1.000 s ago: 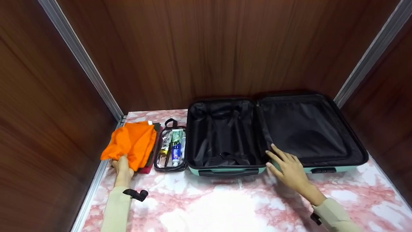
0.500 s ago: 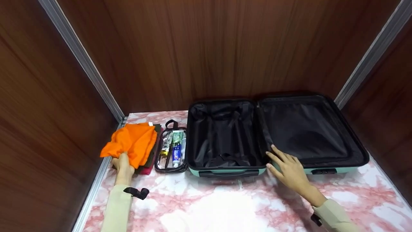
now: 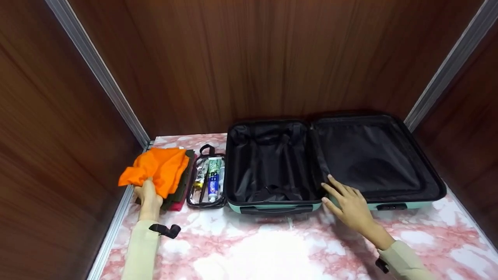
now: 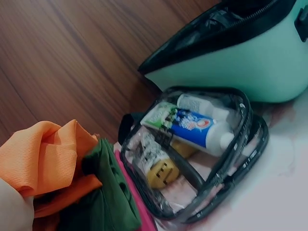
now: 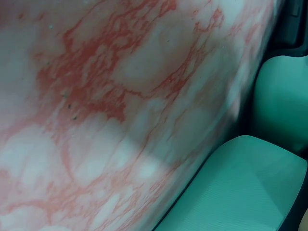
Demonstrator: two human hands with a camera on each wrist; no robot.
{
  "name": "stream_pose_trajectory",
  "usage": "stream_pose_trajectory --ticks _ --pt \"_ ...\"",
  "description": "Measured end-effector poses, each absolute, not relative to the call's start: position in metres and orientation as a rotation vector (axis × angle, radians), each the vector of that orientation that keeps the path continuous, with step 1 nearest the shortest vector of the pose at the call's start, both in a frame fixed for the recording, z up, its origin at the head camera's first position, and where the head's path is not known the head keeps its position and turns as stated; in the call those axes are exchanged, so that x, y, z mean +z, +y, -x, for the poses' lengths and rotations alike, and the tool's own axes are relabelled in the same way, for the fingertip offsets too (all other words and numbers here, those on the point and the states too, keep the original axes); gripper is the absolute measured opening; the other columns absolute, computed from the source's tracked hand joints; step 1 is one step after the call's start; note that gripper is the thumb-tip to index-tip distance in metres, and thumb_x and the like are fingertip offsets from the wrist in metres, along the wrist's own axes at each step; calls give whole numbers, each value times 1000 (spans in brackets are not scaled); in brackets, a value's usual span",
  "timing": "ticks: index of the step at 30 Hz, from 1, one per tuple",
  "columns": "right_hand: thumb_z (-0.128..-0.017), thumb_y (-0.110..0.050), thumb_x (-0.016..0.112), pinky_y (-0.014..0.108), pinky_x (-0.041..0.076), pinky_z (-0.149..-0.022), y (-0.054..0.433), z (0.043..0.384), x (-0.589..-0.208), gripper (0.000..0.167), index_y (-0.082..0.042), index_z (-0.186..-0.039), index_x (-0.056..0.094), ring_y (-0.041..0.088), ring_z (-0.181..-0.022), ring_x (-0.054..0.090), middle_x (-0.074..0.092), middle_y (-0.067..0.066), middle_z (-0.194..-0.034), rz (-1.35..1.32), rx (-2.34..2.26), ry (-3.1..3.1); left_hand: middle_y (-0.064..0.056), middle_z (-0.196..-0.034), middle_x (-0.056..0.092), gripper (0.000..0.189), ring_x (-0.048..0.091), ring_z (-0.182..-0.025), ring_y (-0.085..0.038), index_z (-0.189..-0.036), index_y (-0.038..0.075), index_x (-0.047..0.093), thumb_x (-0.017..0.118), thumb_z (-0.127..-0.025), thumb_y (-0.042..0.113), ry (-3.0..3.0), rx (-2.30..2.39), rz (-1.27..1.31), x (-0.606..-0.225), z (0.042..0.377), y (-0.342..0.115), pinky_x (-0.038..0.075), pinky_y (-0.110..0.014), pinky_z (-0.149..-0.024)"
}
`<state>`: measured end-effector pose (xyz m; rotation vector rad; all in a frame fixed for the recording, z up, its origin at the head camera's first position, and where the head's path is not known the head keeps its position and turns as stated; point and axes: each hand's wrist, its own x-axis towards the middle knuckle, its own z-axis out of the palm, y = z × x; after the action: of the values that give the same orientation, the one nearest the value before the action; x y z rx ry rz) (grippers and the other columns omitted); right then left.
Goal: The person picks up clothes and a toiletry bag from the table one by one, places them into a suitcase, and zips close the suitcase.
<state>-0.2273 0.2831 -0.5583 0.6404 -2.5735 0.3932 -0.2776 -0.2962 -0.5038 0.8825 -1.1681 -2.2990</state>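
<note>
At the left of the head view, my left hand point(image 3: 149, 197) grips the near edge of an orange cloth garment point(image 3: 161, 167), its fingertips hidden by the fabric. Beneath that lie a dark green garment point(image 4: 113, 192) and a pink-red one point(image 4: 137, 197), stacked. My right hand point(image 3: 350, 206) rests with spread fingers at the near edge of the open suitcase point(image 3: 288, 201), by the hinge between its halves. The suitcase has a mint-green shell and black lining. In the right wrist view the suitcase shell point(image 5: 240, 187) shows, but hardly any of the hand.
Between the clothes and the suitcase lies a clear toiletry pouch point(image 4: 240, 178) with black trim. Inside are a toothpaste tube point(image 4: 187, 127) and other small items. Wooden panels point(image 3: 272, 62) enclose the pink-and-white marbled table point(image 3: 233, 241) at the back and sides.
My left hand has moved slightly away from me, lifting and bunching the orange garment's near edge, so more of the green one shows. My right hand has stayed in place.
</note>
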Motion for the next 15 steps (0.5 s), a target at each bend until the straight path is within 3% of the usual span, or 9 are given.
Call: stream_pose_trajectory --ticks 7,11,15 --pt "-95 -39 64 58 42 -93 283 227 -558 51 -18 -141 58 38 -117 57 45 8 -151 -644 401 -2562 -3 -106 42 30 51 -81 -15 -128 9 34 44 -101 8 -1111 -2312 -875 -491 282 -294 52 -24 -65" --pt "-95 -39 64 57 42 -93 283 227 -559 51 -18 -140 58 38 -116 57 45 8 -151 -639 395 -2552 -2 -110 41 44 51 -88 -15 -142 6 28 43 -100 8 -1205 -2273 -896 -491 282 -294 51 -25 -72" --pt "-95 -39 64 57 41 -93 283 228 -560 51 -18 -140 58 37 -117 56 44 8 -151 -638 403 -2555 -6 -127 42 53 49 -105 -17 -149 3 26 43 -99 8 -1283 -2192 -948 -496 279 -296 48 -26 -85"
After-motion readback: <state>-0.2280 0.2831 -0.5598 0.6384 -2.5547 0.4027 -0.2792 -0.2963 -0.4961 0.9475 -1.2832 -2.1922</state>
